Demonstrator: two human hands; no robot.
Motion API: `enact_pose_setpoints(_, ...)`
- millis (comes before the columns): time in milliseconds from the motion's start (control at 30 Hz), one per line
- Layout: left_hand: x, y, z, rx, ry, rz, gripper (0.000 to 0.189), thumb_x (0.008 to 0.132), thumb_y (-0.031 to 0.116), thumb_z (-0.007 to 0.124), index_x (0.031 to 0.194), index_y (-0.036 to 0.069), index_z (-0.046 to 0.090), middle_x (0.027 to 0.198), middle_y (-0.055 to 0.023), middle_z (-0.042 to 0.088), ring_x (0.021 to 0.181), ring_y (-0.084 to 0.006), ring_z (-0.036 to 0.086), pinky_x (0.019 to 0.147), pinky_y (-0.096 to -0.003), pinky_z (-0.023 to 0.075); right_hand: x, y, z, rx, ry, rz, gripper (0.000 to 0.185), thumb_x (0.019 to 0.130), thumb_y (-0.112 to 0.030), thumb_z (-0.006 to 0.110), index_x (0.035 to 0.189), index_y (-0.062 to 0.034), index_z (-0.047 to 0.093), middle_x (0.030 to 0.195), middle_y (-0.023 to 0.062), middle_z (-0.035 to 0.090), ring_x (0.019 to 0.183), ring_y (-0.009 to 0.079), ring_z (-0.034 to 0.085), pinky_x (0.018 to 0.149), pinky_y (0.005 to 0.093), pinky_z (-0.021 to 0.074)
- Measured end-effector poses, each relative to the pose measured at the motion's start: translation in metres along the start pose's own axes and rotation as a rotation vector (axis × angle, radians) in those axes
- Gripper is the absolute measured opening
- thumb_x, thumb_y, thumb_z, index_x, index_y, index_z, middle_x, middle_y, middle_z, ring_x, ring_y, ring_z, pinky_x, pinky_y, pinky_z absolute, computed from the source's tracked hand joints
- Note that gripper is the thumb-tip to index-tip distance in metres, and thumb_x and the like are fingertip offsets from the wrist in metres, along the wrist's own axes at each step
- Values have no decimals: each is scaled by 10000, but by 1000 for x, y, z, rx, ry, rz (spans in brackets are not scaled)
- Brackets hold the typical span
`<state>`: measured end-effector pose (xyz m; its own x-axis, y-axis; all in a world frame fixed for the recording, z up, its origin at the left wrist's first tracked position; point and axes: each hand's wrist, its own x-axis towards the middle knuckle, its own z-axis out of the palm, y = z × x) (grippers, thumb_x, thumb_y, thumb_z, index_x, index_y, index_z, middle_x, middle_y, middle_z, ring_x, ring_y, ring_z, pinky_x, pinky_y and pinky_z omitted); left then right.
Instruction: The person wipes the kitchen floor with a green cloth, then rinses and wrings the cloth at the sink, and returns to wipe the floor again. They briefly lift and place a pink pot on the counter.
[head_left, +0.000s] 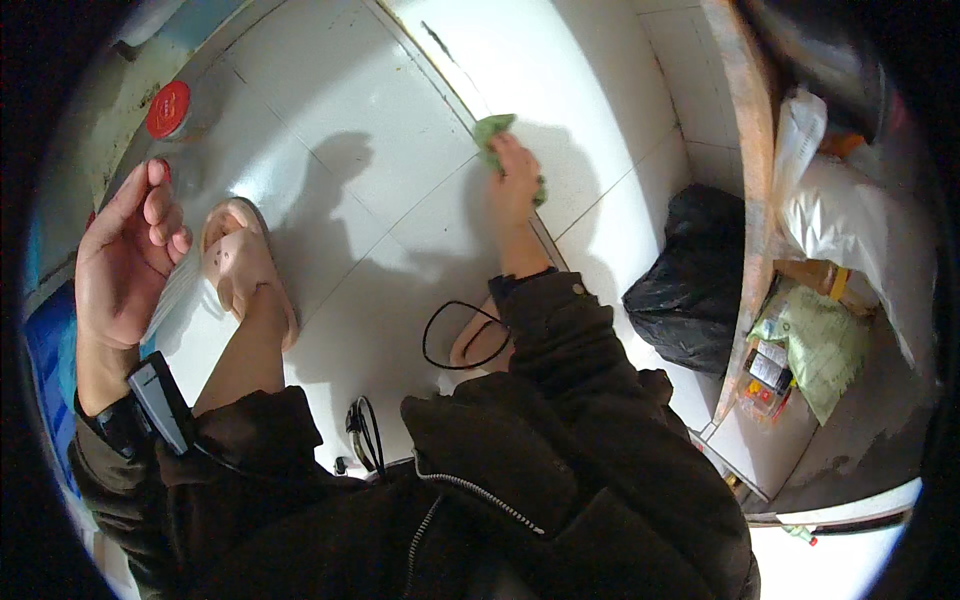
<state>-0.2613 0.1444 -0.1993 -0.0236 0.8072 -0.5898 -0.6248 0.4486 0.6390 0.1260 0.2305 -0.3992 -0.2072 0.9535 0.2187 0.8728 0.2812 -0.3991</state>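
Note:
My right hand (517, 176) is pressed over a crumpled green cloth (491, 135). Cloth and hand rest on brightly lit white tile (581, 161), beside the seam where it meets the grey-white floor tiles (352, 172); the hand is slightly blurred. On the left, my left hand (135, 244) is raised with its palm turned up and fingers loosely curled, and I see nothing held in it. A clear jar with a red lid (168, 111) stands on the floor beyond that hand. Clear plastic shows partly behind the palm, mostly hidden.
Pink slippers (244, 262) are on my feet. A black plastic bag (690, 277) lies at the right, below a shelf edge (750, 225) with a green packet (825, 345) and other packages. Black cord (427, 330) loops near my right foot. Blue material (52, 352) is at far left.

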Motion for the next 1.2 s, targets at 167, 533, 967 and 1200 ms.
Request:
enact_pose_setpoints(167, -7, 1, -6, -49, 0, 9, 197, 908, 193, 432, 978, 34, 525, 682, 23, 454, 568, -65, 427, 583, -204, 449, -15, -40, -15, 417, -5, 81, 434, 742, 85, 435, 1107, -115, 558, 1107, 64, 560, 768, 156, 544, 696, 289, 460)
enact_pose_setpoints(533, -17, 2, -20, -104, 42, 5, 203, 904, 193, 441, 939, 22, 543, 652, 15, 463, 565, -72, 431, 564, -219, 434, -25, 106, -27, -106, 318, 915, 399, 777, -39, 496, 1159, -146, 528, 1008, 148, 580, 807, 292, 584, 664, 371, 486)
enact_pose_setpoints(967, -11, 15, -28, -121, 99, 3, 216, 893, 201, 456, 944, 18, 559, 649, 2, 489, 558, -86, 444, 564, -233, 437, 165, -59, 95, 25, 243, 452, 269, 805, -84, 529, 1066, -27, 556, 1182, 129, 491, 1032, 272, 432, 858, 360, 364)
enact_pose_setpoints(1200, -12, 18, -21, -129, 53, 9, 201, 893, 205, 459, 934, 30, 550, 659, 10, 489, 558, -80, 445, 561, -220, 418, 118, -56, 64, 28, -97, -134, 364, 754, 33, 474, 1042, -148, 604, 1207, 61, 515, 1098, 271, 439, 930, 390, 328)
